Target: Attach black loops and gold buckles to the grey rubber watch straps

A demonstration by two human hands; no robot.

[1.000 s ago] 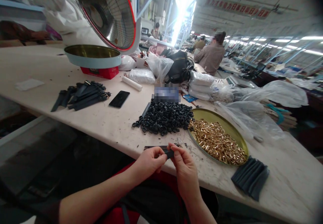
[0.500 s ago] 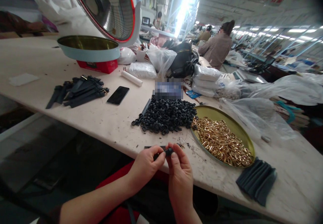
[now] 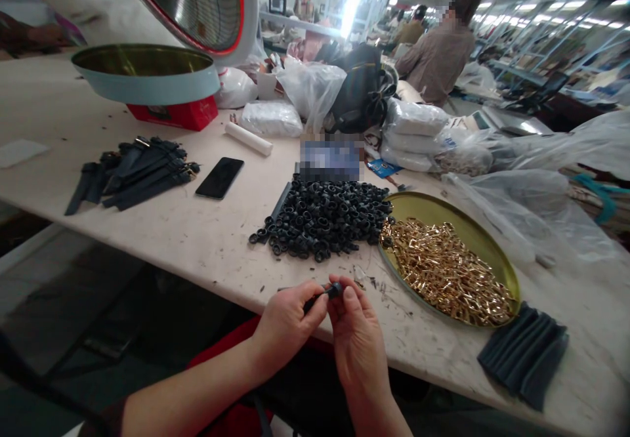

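Observation:
At the table's front edge, my left hand (image 3: 290, 315) is closed in a pinch on a narrow black strap (image 3: 315, 298). A small black loop (image 3: 335, 289) sits at the strap's end, between the two hands. My right hand (image 3: 358, 332) has its thumb and fingers closed around that end, and its fingertips partly hide it. Just beyond my hands lies a heap of black loops (image 3: 327, 217). To the right, an oval gold-coloured tray (image 3: 418, 207) holds a pile of gold metal buckles (image 3: 450, 273).
Black straps (image 3: 142, 171) lie at left, near a phone (image 3: 220, 177) and a white roll (image 3: 249, 139). Dark strips (image 3: 524, 356) rest at the right edge. Behind stand a blue tin (image 3: 147, 86), a heater (image 3: 197, 4) and plastic bags (image 3: 310, 89). A person (image 3: 438, 50) is in the background.
My right fingers have shifted slightly to the right, and more of the black loop shows between the hands. The camera view has moved a little; the table items stay in place.

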